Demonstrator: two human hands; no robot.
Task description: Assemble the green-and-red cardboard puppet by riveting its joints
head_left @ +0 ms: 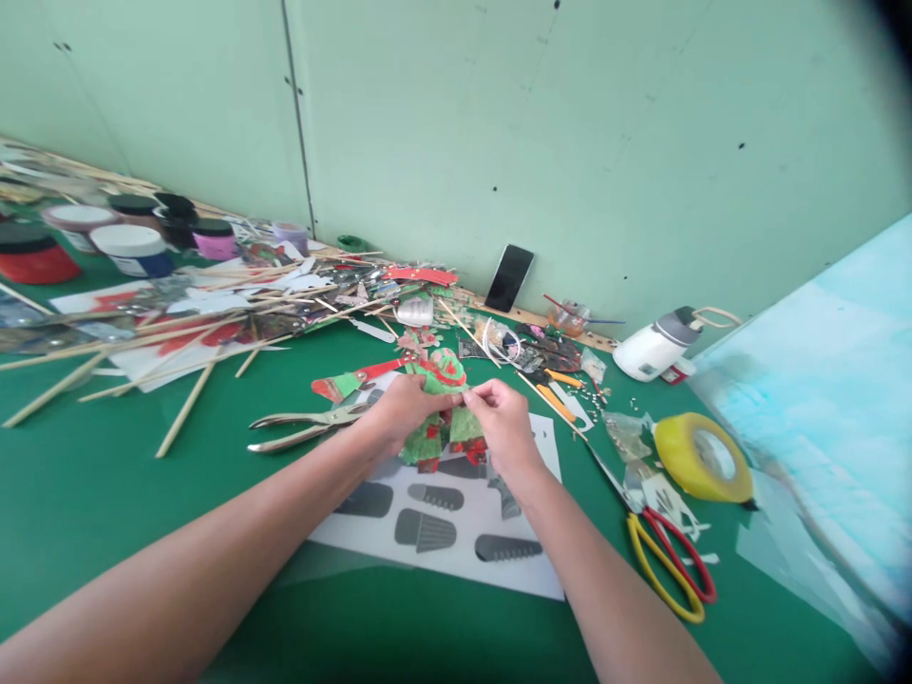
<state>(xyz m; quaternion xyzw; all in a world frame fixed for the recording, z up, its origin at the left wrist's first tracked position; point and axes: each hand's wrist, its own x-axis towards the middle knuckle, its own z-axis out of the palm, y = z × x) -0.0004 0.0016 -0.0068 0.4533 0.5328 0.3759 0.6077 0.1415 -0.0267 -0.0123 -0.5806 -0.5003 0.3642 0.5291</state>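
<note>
we see both bare hands meeting over a green-and-red cut-out (423, 443), which is held above a printed sheet (463, 567) on the green table (106, 503). our left hand (408, 410) is closed about the upper part of the cut-out, its thumb and fingers pressed together on it with little gap. our right hand (502, 416) comes in from the other side, thumb and forefinger pinching the cut-out near its middle, the rest of the fingers curled inward. the two sets of fingertips nearly touch.

what lies right between those fingertips we cannot make out; a small part may be nipped there along with the cut-out, but it is too tiny and blurred to tell. our left fingers cover some of the cut-out, and our left wrist hides the far end of the metal pliers (332, 419), whose handles lie apart. beside them, a red-and-green strip (377, 370) partly shows. the grey shapes on the sheet are partly covered by our hands and forearms, and our forearms are cut off by the lower edge of the view. near our right forearm lie the scissors (636, 509), with a yellow tape roll (670, 458) just beyond.
</note>
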